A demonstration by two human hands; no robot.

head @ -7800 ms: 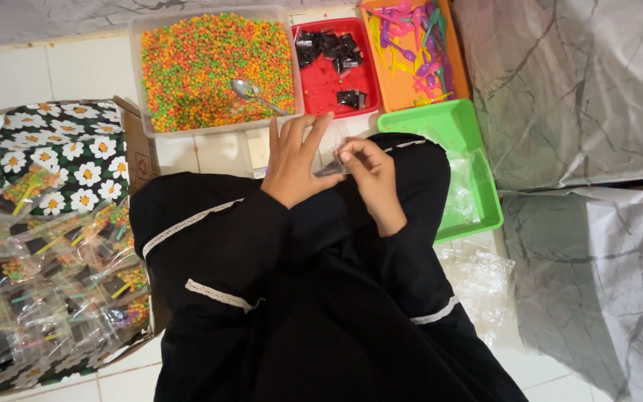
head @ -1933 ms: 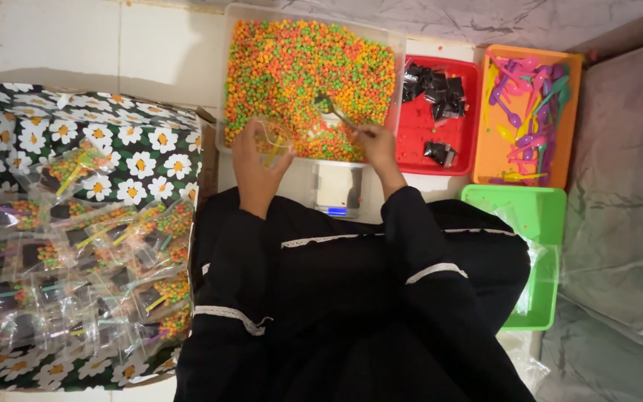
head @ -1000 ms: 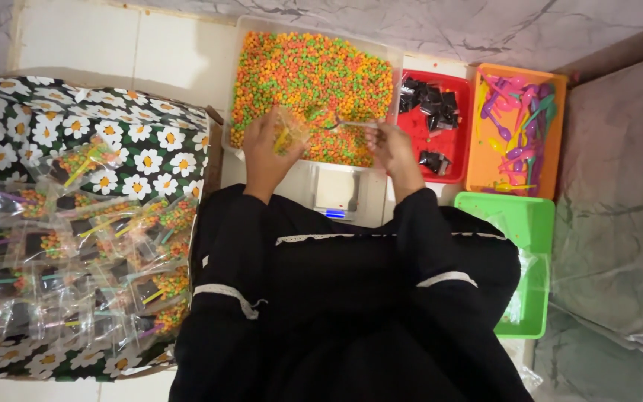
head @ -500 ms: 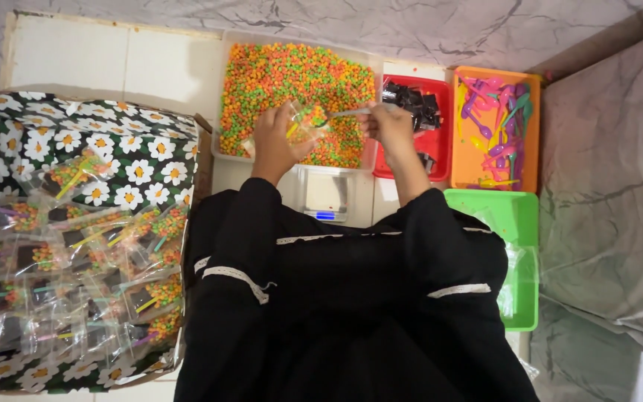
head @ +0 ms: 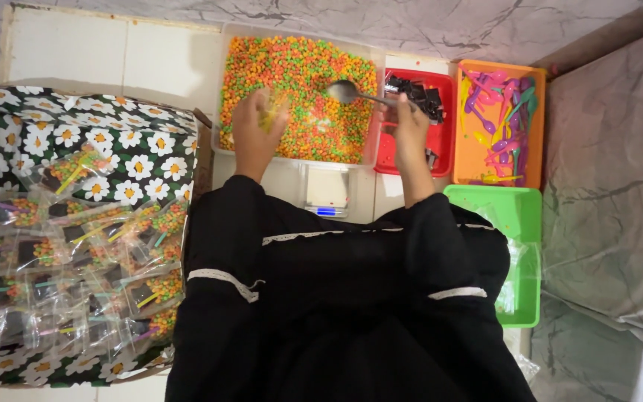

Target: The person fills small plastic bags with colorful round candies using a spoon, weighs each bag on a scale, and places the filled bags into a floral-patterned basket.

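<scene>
My left hand [head: 254, 134] holds a small clear bag [head: 273, 112] partly filled with coloured candy, over the clear tub [head: 221, 112] of orange, green and yellow candy pellets. My right hand [head: 409, 123] grips a metal spoon [head: 347, 91] by its handle; the bowl of the spoon hangs above the pellets, to the right of the bag. A small digital scale [head: 327, 191] sits just below the tub, between my black sleeves.
A red tray [head: 388, 160] of small black pieces, an orange tray [head: 464, 156] of coloured plastic spoons and a green tray [head: 524, 223] with clear bags stand to the right. A daisy-patterned box [head: 53, 126] holding several filled bags is on the left.
The spoon has lifted off the candy and swung right, away from the bag. My left hand still holds the bag above the tub. The view has shifted slightly.
</scene>
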